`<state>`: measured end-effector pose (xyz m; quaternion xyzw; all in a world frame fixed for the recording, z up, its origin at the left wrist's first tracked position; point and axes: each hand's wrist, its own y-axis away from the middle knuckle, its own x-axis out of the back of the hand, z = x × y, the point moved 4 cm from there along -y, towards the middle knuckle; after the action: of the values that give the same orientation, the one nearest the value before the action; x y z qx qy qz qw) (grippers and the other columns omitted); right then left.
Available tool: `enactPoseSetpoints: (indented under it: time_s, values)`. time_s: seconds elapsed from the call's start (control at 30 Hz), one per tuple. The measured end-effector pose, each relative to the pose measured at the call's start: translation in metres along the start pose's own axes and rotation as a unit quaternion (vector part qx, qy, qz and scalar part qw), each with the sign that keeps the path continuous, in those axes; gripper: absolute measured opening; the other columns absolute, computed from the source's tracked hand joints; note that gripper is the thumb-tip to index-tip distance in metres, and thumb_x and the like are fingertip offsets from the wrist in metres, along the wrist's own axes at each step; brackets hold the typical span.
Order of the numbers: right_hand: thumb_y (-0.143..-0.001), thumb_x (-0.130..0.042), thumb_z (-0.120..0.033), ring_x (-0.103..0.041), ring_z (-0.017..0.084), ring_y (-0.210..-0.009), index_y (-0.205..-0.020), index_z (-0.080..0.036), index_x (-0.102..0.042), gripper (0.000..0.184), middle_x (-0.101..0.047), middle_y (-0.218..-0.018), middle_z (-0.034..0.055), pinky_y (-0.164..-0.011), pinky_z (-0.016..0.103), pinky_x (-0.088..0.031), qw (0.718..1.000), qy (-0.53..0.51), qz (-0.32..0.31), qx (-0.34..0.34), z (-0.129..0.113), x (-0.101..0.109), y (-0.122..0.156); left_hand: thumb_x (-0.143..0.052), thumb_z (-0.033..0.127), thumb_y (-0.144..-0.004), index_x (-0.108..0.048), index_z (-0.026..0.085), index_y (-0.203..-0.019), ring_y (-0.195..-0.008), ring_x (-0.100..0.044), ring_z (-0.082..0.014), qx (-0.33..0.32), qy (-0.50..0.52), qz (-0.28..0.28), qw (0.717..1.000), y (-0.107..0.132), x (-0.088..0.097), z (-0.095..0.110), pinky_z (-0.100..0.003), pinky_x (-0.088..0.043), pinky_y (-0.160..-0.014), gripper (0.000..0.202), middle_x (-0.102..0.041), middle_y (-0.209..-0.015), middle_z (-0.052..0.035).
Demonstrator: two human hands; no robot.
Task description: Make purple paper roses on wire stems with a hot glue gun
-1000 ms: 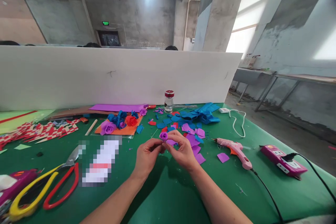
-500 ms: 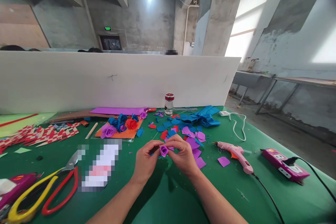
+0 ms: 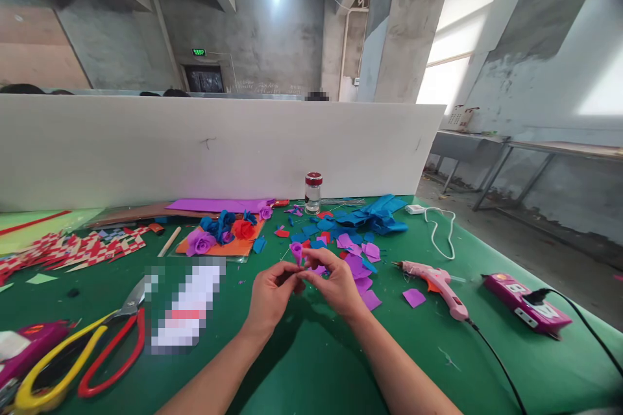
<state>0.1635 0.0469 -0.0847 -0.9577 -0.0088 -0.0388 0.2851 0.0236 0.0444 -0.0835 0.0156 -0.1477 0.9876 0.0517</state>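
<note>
A small purple paper rose (image 3: 296,251) stands upright between my hands, its rolled bloom on top. My left hand (image 3: 273,295) pinches its base with thumb and forefinger. Close against it, the fingertips of my right hand (image 3: 335,282) are pressed together at the same base. Whatever stem lies under the fingers is hidden. Just past my right hand lie loose purple paper petals (image 3: 363,285). Beyond my left hand, finished purple, blue and red paper roses (image 3: 202,242) rest on an orange sheet (image 3: 236,249).
To the right are a pink glue gun (image 3: 440,285) and a purple power strip (image 3: 525,305), both with cords. Large scissors (image 3: 109,337) lie at left. A jar with a red lid (image 3: 313,193) stands before a white board (image 3: 253,149), beside blue crepe paper (image 3: 377,215).
The purple rose has tipped from facing me to upright, its bloom now above my fingers. Both hands remain at nearly the same place, still pinching.
</note>
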Motion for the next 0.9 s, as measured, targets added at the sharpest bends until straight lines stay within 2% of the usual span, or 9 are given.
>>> enactPoseSetpoints:
  time_s: [0.07, 0.17, 0.23, 0.33, 0.43, 0.5, 0.7, 0.9]
  values:
    - [-0.080, -0.067, -0.039, -0.059, 0.016, -0.076, -0.111, -0.022, -0.068, 0.034, -0.066, -0.084, 0.0022, -0.071, 0.028, -0.047, 0.998, -0.019, -0.009, -0.057, 0.009, -0.001, -0.002, -0.076, 0.035, -0.068, -0.070, 0.018, -0.070, -0.053, -0.058, -0.0142, 0.040, 0.049, 0.007, 0.998, -0.001, -0.001, -0.001, -0.025, -0.049, -0.055, 0.017, -0.063, -0.056, 0.0009]
    - [-0.086, -0.052, -0.053, -0.054, 0.013, -0.062, -0.087, -0.016, -0.071, 0.041, -0.065, -0.073, 0.0029, -0.060, 0.026, -0.043, 0.990, -0.042, -0.035, -0.128, 0.018, -0.004, -0.002, -0.079, 0.034, -0.064, -0.070, 0.017, -0.071, -0.056, -0.059, -0.0135, 0.077, 0.113, 0.016, 0.990, -0.001, -0.002, -0.004, -0.024, -0.049, -0.054, 0.021, -0.068, -0.065, -0.0014]
    - [-0.084, -0.054, -0.056, -0.053, 0.012, -0.059, -0.077, -0.015, -0.071, 0.044, -0.065, -0.068, 0.0028, -0.058, 0.026, -0.041, 0.985, -0.059, -0.074, -0.147, 0.018, -0.007, -0.001, -0.079, 0.034, -0.064, -0.070, 0.016, -0.072, -0.057, -0.058, -0.0122, 0.084, 0.139, 0.022, 0.986, -0.002, 0.000, -0.006, -0.022, -0.048, -0.053, 0.021, -0.068, -0.065, -0.0015]
    - [-0.074, -0.069, -0.052, -0.057, 0.014, -0.062, -0.075, -0.015, -0.073, 0.037, -0.067, -0.066, 0.0026, -0.062, 0.027, -0.042, 0.977, -0.081, -0.119, -0.158, 0.017, -0.012, 0.002, -0.080, 0.032, -0.064, -0.070, 0.016, -0.072, -0.053, -0.054, -0.0092, 0.086, 0.156, 0.034, 0.983, -0.003, 0.004, -0.010, -0.019, -0.043, -0.049, 0.021, -0.064, -0.060, 0.0005]
    - [-0.067, -0.075, -0.049, -0.055, 0.012, -0.057, -0.070, -0.014, -0.073, 0.035, -0.067, -0.062, 0.0018, -0.057, 0.026, -0.040, 0.977, -0.066, -0.107, -0.173, 0.019, -0.012, 0.004, -0.079, 0.032, -0.065, -0.070, 0.015, -0.074, -0.046, -0.048, -0.0061, 0.089, 0.147, 0.037, 0.984, -0.004, 0.006, -0.011, -0.017, -0.035, -0.042, 0.021, -0.063, -0.059, 0.0013]
    - [-0.068, -0.075, -0.048, -0.054, 0.012, -0.055, -0.067, -0.015, -0.072, 0.033, -0.068, -0.062, 0.0015, -0.056, 0.025, -0.039, 0.978, -0.065, -0.102, -0.171, 0.020, -0.012, 0.004, -0.079, 0.032, -0.065, -0.069, 0.015, -0.076, -0.044, -0.046, -0.0054, 0.090, 0.147, 0.033, 0.984, -0.003, 0.005, -0.008, -0.017, -0.033, -0.041, 0.022, -0.063, -0.060, 0.0014]
    - [-0.071, -0.072, -0.045, -0.052, 0.011, -0.054, -0.067, -0.015, -0.073, 0.031, -0.067, -0.061, 0.0019, -0.053, 0.024, -0.038, 0.985, -0.045, -0.081, -0.148, 0.018, -0.011, 0.003, -0.079, 0.029, -0.065, -0.067, 0.015, -0.086, -0.050, -0.055, -0.0088, 0.076, 0.195, 0.046, 0.977, -0.004, 0.006, 0.004, -0.021, -0.041, -0.046, 0.027, -0.069, -0.072, -0.0017]
    - [-0.073, -0.072, -0.046, -0.044, 0.010, -0.051, -0.068, -0.014, -0.074, 0.033, -0.063, -0.058, 0.0015, -0.049, 0.024, -0.030, 0.983, -0.039, -0.096, -0.155, 0.021, -0.015, 0.006, -0.077, 0.031, -0.068, -0.070, 0.014, -0.081, -0.050, -0.054, -0.0092, 0.076, 0.192, 0.041, 0.978, -0.006, 0.011, 0.000, -0.021, -0.043, -0.049, 0.022, -0.067, -0.063, -0.0020]
